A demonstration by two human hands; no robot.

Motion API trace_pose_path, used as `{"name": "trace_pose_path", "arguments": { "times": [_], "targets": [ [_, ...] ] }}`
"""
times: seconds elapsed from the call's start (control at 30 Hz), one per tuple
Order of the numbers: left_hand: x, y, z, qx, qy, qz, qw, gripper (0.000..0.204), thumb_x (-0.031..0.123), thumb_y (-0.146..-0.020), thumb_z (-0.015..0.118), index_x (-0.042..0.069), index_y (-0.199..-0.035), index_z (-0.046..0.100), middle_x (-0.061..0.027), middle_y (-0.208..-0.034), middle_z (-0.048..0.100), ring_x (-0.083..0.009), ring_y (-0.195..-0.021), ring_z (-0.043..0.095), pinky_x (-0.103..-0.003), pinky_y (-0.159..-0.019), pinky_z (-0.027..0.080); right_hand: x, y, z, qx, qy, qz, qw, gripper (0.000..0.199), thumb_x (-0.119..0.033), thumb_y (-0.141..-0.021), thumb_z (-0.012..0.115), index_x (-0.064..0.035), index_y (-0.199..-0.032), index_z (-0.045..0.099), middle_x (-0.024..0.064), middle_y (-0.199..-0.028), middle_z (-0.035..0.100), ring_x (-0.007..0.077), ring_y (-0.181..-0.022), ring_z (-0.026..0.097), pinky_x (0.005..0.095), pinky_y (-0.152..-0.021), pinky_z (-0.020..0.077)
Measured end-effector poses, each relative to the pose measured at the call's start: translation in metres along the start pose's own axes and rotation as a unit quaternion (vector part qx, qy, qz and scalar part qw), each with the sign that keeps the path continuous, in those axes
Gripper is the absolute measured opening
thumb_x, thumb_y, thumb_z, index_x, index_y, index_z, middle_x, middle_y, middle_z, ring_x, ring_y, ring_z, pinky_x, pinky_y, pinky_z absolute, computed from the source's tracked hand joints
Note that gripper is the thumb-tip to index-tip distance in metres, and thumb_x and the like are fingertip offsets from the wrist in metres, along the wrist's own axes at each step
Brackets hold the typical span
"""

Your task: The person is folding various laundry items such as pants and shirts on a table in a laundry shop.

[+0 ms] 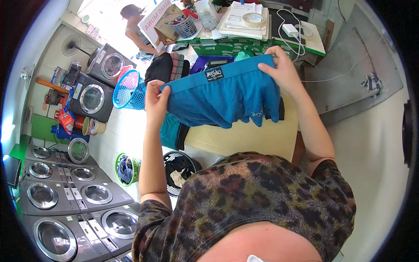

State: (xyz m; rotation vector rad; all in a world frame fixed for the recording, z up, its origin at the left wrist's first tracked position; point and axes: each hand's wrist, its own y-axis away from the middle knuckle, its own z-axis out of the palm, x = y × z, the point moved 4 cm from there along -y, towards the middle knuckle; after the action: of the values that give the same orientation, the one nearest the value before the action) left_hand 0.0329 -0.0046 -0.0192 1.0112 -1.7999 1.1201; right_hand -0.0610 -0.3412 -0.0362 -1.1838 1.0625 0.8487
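I hold up a pair of blue shorts [222, 98] by the waistband, stretched between both hands over a pale yellow tabletop [244, 137]. My left hand [156, 99] pinches the waistband's left end. My right hand [281, 70] grips its right end, a little higher. A small black label sits at the middle of the waistband. The fabric hangs down loosely and hides part of the table behind it.
Folded dark clothes [168, 67] lie on the table's far side. A blue laundry basket [130, 91], a green basket [126, 169] and a black basket [179, 168] stand on the floor. Washing machines [65, 196] line the left. Another person [137, 32] stands at the back beside a cluttered green counter [244, 43].
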Motion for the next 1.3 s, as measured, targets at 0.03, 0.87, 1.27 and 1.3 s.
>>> {"name": "trace_pose_path", "arguments": {
  "times": [0.03, 0.87, 1.27, 1.3],
  "targets": [
    [-0.006, -0.001, 0.009, 0.008, 0.003, 0.033, 0.999, 0.018, 0.005, -0.084, 0.057, 0.006, -0.099, 0.046, 0.0018, -0.083, 0.047, -0.0038, -0.073, 0.044, -0.018, -0.060, 0.037, 0.005, 0.001, 0.006, 0.012, 0.049, -0.005, 0.999, 0.030, -0.005, -0.080, 0.062, -0.0069, -0.102, 0.042, 0.0044, -0.078, 0.057, 0.0082, -0.072, 0.053, 0.0244, -0.060, 0.0433],
    [-0.045, 0.039, 0.112, -0.219, 0.278, -0.094, 0.931, 0.086, 0.027, -0.063, 0.080, 0.004, -0.131, 0.033, -0.0090, -0.127, 0.044, -0.0192, -0.116, 0.043, -0.032, -0.098, 0.032, -0.011, 0.028, 0.070, -0.165, -0.097, -0.065, 0.979, 0.019, -0.008, -0.088, 0.052, -0.0043, -0.106, 0.050, -0.0002, -0.093, 0.055, 0.0059, -0.080, 0.052, 0.0221, -0.072, 0.0429],
    [-0.034, 0.043, 0.115, -0.286, 0.201, -0.141, 0.926, 0.046, 0.004, -0.069, 0.073, 0.000, -0.111, 0.054, -0.0029, -0.098, 0.062, -0.0102, -0.088, 0.057, -0.027, -0.082, 0.047, 0.054, 0.037, 0.043, -0.122, 0.053, 0.030, 0.991, 0.031, -0.002, -0.083, 0.056, -0.0039, -0.112, 0.045, 0.0030, -0.099, 0.054, 0.0086, -0.089, 0.053, 0.0241, -0.078, 0.0430],
    [-0.036, 0.044, 0.115, -0.287, 0.201, -0.144, 0.926, 0.046, 0.004, -0.069, 0.073, 0.000, -0.111, 0.054, -0.0029, -0.098, 0.062, -0.0102, -0.088, 0.057, -0.027, -0.082, 0.047, 0.061, 0.040, 0.045, -0.123, 0.074, 0.031, 0.989, 0.033, 0.000, -0.085, 0.054, -0.0029, -0.115, 0.043, 0.0041, -0.103, 0.053, 0.0082, -0.092, 0.051, 0.0237, -0.080, 0.0422]
  ]
}}
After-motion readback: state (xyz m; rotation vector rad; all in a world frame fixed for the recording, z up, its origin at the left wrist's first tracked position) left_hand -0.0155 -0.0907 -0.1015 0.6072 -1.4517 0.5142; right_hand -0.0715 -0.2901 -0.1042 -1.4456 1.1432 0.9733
